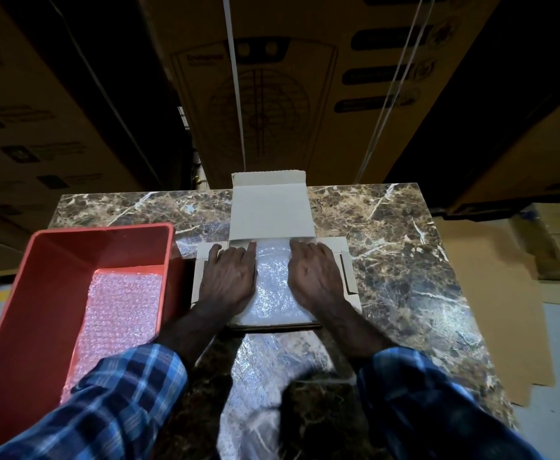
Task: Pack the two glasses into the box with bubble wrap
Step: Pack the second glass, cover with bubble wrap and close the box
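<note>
A person's left hand (229, 277) and right hand (315, 277) lay flat, fingers straight, pressing a sheet of bubble wrap (272, 283) down into an open cardboard box (345, 260) on a marble surface (405, 260). The box's lid stood raised just beyond the fingertips. No glasses could be seen; whether any lay beneath the wrap could not be told. Pressing evenly out toward the box's corners would likely seat the wrap best. More bubble wrap (119, 313) lay in a red bin (23, 310) just left of the left hand.

glasses: hidden | box (273, 207) interior: covered by bubble wrap (272, 283), hands
</note>
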Motion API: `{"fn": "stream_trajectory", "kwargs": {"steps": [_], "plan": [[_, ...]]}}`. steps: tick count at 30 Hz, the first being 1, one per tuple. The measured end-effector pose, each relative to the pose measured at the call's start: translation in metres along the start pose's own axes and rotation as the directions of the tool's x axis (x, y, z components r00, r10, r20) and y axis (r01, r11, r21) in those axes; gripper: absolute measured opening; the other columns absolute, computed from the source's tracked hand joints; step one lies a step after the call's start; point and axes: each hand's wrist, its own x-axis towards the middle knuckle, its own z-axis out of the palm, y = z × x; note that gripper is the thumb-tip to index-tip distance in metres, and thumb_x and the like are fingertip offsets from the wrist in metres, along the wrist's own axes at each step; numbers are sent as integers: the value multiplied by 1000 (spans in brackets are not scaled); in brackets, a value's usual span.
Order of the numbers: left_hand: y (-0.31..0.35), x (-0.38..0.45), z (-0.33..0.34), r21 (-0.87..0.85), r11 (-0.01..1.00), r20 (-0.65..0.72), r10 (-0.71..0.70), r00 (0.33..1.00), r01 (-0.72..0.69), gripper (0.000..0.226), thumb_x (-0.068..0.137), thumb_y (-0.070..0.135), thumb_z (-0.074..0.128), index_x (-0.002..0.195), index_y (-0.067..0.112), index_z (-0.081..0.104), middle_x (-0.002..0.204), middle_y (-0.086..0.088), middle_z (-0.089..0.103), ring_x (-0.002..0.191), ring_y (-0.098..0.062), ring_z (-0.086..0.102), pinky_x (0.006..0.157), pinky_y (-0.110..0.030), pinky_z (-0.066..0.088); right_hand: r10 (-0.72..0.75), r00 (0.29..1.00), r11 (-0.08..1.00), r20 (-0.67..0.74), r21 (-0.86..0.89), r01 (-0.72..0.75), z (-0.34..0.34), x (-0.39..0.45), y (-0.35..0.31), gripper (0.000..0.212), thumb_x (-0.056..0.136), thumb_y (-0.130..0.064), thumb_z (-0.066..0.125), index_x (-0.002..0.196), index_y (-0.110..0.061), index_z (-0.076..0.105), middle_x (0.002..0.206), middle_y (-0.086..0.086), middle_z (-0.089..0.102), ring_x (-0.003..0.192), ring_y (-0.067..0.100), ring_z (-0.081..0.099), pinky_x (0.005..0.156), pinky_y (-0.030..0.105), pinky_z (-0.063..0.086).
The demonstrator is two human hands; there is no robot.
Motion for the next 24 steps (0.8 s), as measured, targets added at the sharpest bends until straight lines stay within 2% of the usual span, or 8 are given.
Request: {"fn": "stream_trajectory", "kwargs": {"steps": [3, 5, 8, 11, 15, 18, 21, 24], "plan": [[5, 2, -1, -45, 999, -24, -13, 1000, 12, 36, 101, 36, 33, 107, 10, 58, 84, -8, 66, 78, -31, 63, 90, -47, 29, -27, 998, 997, 64, -67, 32, 4, -1, 2, 36, 101, -20, 37, 122, 2, 57, 100, 18, 66, 90, 34, 60, 91, 45, 43], [8, 4, 0, -21, 1000, 6, -13, 1000, 13, 47, 102, 41, 29, 113, 6, 58, 86, -12, 67, 76, -32, 62, 87, -47, 32, -51, 995, 992, 81, -115, 60, 7, -4, 3, 41, 104, -24, 34, 122, 4, 57, 104, 22, 64, 95, 37, 59, 96, 48, 41], [9, 1, 8, 19, 1000, 72, -2, 997, 1, 58, 103, 42, 26, 132, -2, 52, 106, -20, 66, 90, -35, 62, 89, -51, 37, -21, 994, 994, 104, -108, 32, 13, -8, 1, 47, 103, -28, 32, 131, 4, 52, 119, 24, 61, 114, 39, 54, 112, 50, 33], [12, -5, 10, -14, 999, 74, -34, 997, 36, 59, 105, 41, 26, 140, -2, 47, 120, -20, 61, 105, -36, 59, 95, -54, 35, 38, 996, 996, 76, -81, -31, 17, -15, 1, 52, 101, -28, 29, 138, 1, 50, 136, 26, 54, 132, 40, 45, 120, 51, 23], [19, -11, 12, -115, 993, -64, -24, 998, 17, 46, 103, 27, 41, 142, 2, 47, 134, -19, 56, 124, -36, 53, 105, -52, 32, 55, 998, 995, 33, -82, -53, 17, -27, -3, 52, 104, -29, 32, 150, -7, 39, 152, 26, 38, 144, 39, 33, 122, 51, 17], [21, -16, 20, -153, 986, -117, 46, 992, -64, 45, 99, 14, 48, 141, -4, 47, 137, -26, 54, 126, -41, 53, 108, -52, 39, 11, 997, 998, 78, -64, -6, 16, -26, -5, 54, 104, -30, 29, 154, -10, 33, 157, 24, 31, 146, 38, 28, 122, 49, 15], [16, -18, 19, -173, 984, 21, 57, 998, -52, 57, 98, 25, 41, 148, -4, 38, 145, -28, 46, 130, -43, 49, 111, -54, 39, -56, 990, 996, 132, -55, 64, 17, -26, -2, 58, 102, -32, 28, 156, -10, 28, 161, 20, 24, 149, 35, 23, 122, 49, 13], [7, -12, 2, -171, 985, 279, 84, 957, -36, 90, 86, 56, 22, 159, 5, 8, 164, -22, 14, 150, -36, 21, 124, -49, 10, -70, 980, 994, 187, -69, 84, 16, -26, -1, 63, 100, -38, 29, 155, -7, 30, 160, 19, 27, 148, 36, 26, 122, 50, 11]]}}
